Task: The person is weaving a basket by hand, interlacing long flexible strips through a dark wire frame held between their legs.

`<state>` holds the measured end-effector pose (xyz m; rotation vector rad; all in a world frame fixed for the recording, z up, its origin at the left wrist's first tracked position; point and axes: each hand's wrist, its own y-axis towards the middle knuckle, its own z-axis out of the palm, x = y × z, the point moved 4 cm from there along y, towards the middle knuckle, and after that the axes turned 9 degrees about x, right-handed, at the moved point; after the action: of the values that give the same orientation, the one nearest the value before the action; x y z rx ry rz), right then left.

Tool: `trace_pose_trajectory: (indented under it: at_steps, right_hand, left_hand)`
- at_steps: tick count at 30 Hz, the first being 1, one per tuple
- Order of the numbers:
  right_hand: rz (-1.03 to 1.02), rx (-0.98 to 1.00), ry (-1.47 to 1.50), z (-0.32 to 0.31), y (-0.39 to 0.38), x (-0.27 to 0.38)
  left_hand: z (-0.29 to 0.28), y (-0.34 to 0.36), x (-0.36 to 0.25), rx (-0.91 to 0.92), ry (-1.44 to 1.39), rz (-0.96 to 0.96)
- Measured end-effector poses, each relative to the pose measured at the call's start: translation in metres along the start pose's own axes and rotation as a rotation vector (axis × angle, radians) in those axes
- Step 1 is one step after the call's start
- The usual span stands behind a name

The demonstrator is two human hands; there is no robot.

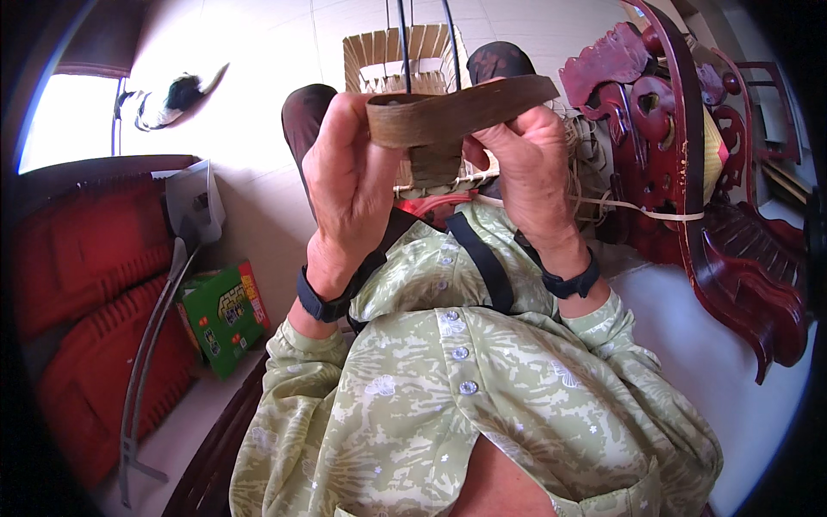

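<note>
In front of me my left hand [345, 181] pinches a brown flat strip [452, 116] at its looped left end, fingers closed. My right hand [525, 164] grips the same strip farther right, thumb and fingers pressed on it, with its loose end pointing rightward. A darker section hangs down from it between my hands over a pale woven basket [362, 52], which sits between my knees. Thin black rods rise from the basket, partly hidden by the strip. A tangle of pale strips [586, 155] lies right of my right hand.
Carved dark-red wooden furniture [698, 250] stands close on the right, a pale strip across it. At left are red ridged objects [86, 362], a grey metal stand [155, 336] and a green box [220, 319]. A black-and-white item I cannot make out [172, 103] lies farther off.
</note>
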<state>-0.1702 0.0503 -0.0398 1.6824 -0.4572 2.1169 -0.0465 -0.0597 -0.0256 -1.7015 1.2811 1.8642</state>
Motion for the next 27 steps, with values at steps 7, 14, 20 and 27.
trace_pose_trajectory:
  at_steps: [7,14,20,27]
  right_hand:
    - [-0.018,-0.082,0.042,0.005,-0.003,0.004]
    - [-0.098,-0.172,-0.107,0.012,0.003,0.006]
    - [-0.089,-0.213,-0.179,0.016,0.000,0.004]
    - [-0.058,-0.223,-0.110,0.013,0.000,0.004]
  left_hand:
    - [-0.002,0.015,0.010,0.067,0.030,-0.034]
    - [-0.005,0.027,0.007,0.140,0.039,-0.082]
    - [0.008,0.034,0.005,0.047,-0.170,-0.354]
    - [0.007,0.054,0.024,0.420,-0.205,-0.458]
